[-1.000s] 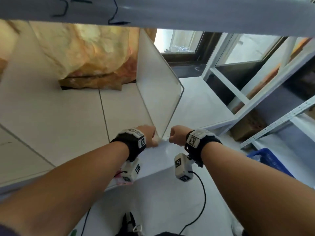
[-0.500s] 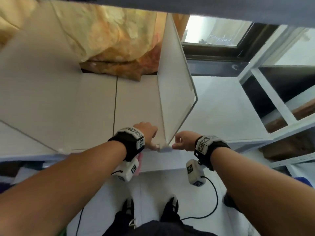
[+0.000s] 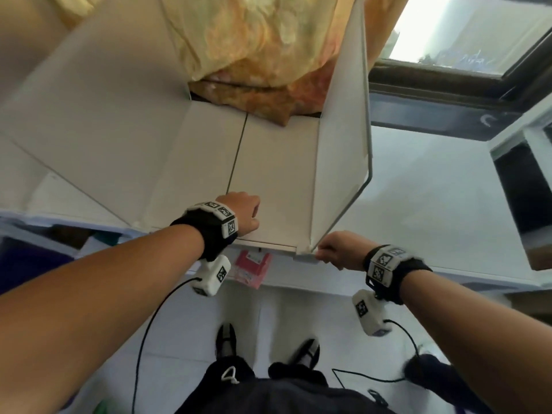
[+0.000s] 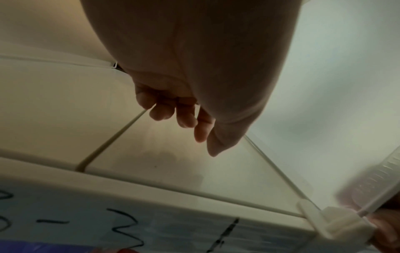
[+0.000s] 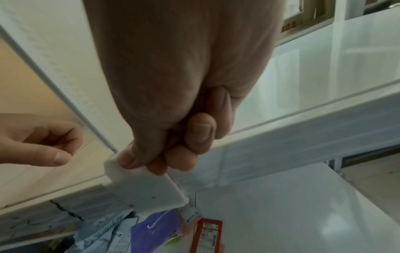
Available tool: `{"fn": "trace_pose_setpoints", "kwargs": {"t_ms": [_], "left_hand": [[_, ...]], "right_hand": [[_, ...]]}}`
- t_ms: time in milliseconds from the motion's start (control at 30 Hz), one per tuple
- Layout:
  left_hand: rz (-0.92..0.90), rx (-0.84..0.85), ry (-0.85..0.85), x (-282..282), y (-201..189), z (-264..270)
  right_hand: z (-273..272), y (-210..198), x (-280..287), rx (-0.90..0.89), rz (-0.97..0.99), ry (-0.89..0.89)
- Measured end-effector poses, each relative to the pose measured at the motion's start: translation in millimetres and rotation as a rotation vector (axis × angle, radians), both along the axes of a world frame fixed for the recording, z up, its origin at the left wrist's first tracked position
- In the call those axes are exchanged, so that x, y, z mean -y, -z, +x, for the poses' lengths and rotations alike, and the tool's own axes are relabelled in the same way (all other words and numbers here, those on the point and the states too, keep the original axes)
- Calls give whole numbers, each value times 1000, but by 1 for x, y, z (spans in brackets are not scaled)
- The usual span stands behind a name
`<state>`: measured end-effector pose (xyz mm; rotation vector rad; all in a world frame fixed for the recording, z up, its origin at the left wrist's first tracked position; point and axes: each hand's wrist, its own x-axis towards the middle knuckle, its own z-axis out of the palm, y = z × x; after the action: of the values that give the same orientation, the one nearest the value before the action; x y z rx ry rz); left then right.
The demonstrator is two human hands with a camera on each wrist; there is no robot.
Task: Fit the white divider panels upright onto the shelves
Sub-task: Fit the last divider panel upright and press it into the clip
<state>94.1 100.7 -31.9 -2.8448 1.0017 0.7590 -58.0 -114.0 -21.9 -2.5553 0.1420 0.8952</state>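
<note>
Black marker strokes run along the front lip of the shelf [image 4: 151, 193] below your left wrist (a dash and a zigzag like a "3" or "W"; the rest is cut off). On the level beneath, the right wrist view shows a grey mailer bag [image 5: 103, 229] with handwriting too blurred to read surely, a purple packet [image 5: 155, 229] and a red-edged label [image 5: 207, 234] with fine print you cannot make out. The white divider panel [image 3: 340, 150] stands upright on the shelf, running from the front edge back toward an orange-yellow plastic bag [image 3: 254, 46] at the rear. Its front foot is a white clip [image 5: 149, 186] hooked over the shelf lip. Your right hand [image 3: 340, 249] pinches that clip, thumb and curled fingers closed on its top corner. Your left hand [image 3: 242, 212] hangs just over the shelf surface left of the panel, fingers loosely curled and holding nothing. A second white panel [image 3: 98, 124] leans at the far left.
</note>
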Motion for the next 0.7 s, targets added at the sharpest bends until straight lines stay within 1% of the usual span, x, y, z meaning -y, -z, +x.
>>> {"fn": "trace_pose_setpoints", "kwargs": {"t_ms": [133,233,367,533,700], "left_hand": [[2,-31,11,-10,4,6],[20,-46,47,-20,4,8],[49,-21,92,-34,6,10],[50,-19,181,-45,12,12],[49,-45,263,-41,15,9]], "right_hand": [[3,0,-5,-3,16,34],[8,1,-22,30,32,25],[21,7,-47,75,59,-2],[29,7,-52,44,40,-12],[34,8,-56,30,21,-24]]}}
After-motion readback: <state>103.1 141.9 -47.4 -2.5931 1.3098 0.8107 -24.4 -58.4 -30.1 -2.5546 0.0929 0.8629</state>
